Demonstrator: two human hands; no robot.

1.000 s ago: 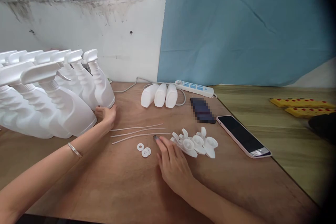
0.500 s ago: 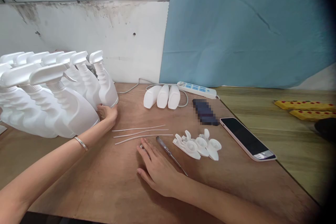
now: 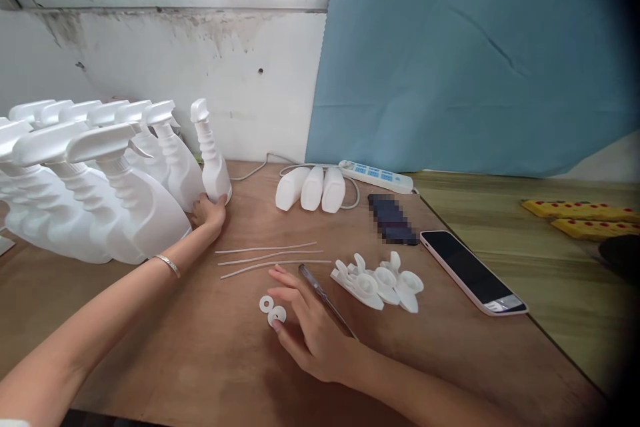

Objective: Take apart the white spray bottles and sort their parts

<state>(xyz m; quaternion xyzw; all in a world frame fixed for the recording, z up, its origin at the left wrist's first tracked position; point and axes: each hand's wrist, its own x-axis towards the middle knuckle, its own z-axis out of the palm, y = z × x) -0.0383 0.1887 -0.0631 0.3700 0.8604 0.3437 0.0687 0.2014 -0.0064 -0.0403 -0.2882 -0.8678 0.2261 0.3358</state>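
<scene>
At the right end of two rows of white spray bottles [image 3: 145, 220], one spray bottle [image 3: 215, 167] stands upright, turned narrow side on. My left hand [image 3: 209, 211] grips it low at the base, thumb on the near side; some fingers are hidden. Over the table, my right hand [image 3: 313, 327] has its fingers stretched and apart. Its thumb tip is at a few small white ring washers [image 3: 277, 315] lying on the wood. Beside that hand lies a screwdriver [image 3: 325, 299] with a clear handle. Three thin white tubes [image 3: 273, 261] lie beyond it, and white spray heads [image 3: 377, 283] to its right.
Three white bottles [image 3: 313, 188] lie at the back with their bases toward me. Behind them are a power strip [image 3: 377, 177] and its cable. A phone [image 3: 473, 273] lies at the table's right edge, near a dark pixelated object [image 3: 393, 219]. A wall bounds the back.
The end spray bottle has turned and now stands slightly apart from its neighbour. My right hand has shifted and lifted a little, uncovering the white washers.
</scene>
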